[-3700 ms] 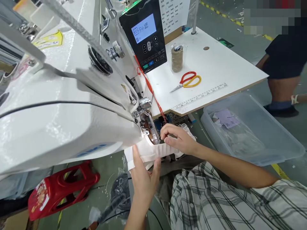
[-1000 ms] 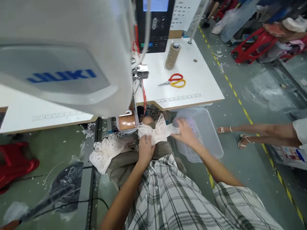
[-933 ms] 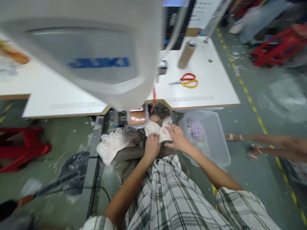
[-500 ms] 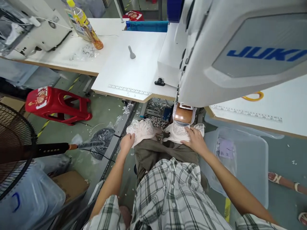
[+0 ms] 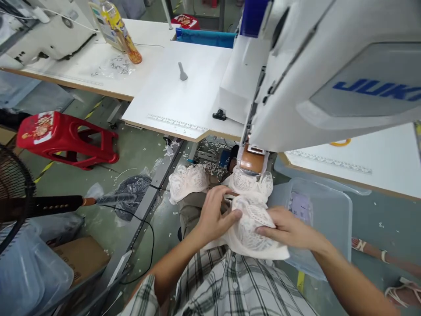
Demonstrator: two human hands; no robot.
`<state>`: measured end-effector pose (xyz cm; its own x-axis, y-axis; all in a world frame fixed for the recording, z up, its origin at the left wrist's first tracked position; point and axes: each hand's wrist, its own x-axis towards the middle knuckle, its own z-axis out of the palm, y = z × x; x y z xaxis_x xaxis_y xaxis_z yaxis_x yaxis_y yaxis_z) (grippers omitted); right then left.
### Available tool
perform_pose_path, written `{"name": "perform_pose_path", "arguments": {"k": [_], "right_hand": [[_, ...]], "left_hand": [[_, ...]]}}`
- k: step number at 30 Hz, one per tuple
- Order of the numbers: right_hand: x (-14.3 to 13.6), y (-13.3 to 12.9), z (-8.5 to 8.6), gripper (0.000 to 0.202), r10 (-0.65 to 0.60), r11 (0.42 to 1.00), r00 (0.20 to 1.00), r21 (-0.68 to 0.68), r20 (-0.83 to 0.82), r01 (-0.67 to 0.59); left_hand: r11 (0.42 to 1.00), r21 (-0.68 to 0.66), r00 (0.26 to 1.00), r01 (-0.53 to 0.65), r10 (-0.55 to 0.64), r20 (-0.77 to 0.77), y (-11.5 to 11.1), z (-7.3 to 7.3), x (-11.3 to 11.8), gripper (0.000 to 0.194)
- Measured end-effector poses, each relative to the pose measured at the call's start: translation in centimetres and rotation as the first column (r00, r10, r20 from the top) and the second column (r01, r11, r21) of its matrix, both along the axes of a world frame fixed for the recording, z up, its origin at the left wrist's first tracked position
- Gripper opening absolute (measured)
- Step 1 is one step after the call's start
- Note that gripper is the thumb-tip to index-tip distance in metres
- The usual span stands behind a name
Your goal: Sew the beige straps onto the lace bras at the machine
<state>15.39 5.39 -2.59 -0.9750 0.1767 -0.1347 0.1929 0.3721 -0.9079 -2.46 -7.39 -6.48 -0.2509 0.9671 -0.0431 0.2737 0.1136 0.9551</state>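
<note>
A cream lace bra (image 5: 253, 224) is held up over my lap between my two hands. My left hand (image 5: 215, 215) pinches its left edge, thumb on top of the lace. With the thumb over the front, my right hand (image 5: 284, 228) grips the cup from the right. Behind it, more cream lace (image 5: 248, 181) lies below the sewing machine's rounded brown part (image 5: 251, 160). Another lace cup (image 5: 188, 181) rests on my left knee; how these pieces join is hidden by my hands. The white sewing machine (image 5: 296, 101) stands above and to the right.
A white worktable (image 5: 187, 96) carries a grey tool (image 5: 182, 71), a black clip (image 5: 219, 115) and a drink bottle (image 5: 126, 37). At left are a red stool (image 5: 62, 140) and a fan (image 5: 13, 188). A clear plastic bin (image 5: 325, 219) stands at right, near another person's feet (image 5: 404, 292).
Both hands have drawn back toward my body and now hold a lace cup over my lap. The left hand has left the cup on the left knee. The view has shifted slightly.
</note>
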Motion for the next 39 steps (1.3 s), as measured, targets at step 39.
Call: {"name": "perform_pose_path", "arguments": {"k": [39], "right_hand": [[18.0, 8.2, -5.9, 0.02, -0.933, -0.358, -0.152, -0.788, 0.327, 0.501]], "left_hand": [[0.889, -0.369, 0.912, -0.271, 0.115, -0.393, 6.2, -4.4, -2.1, 0.04]]}}
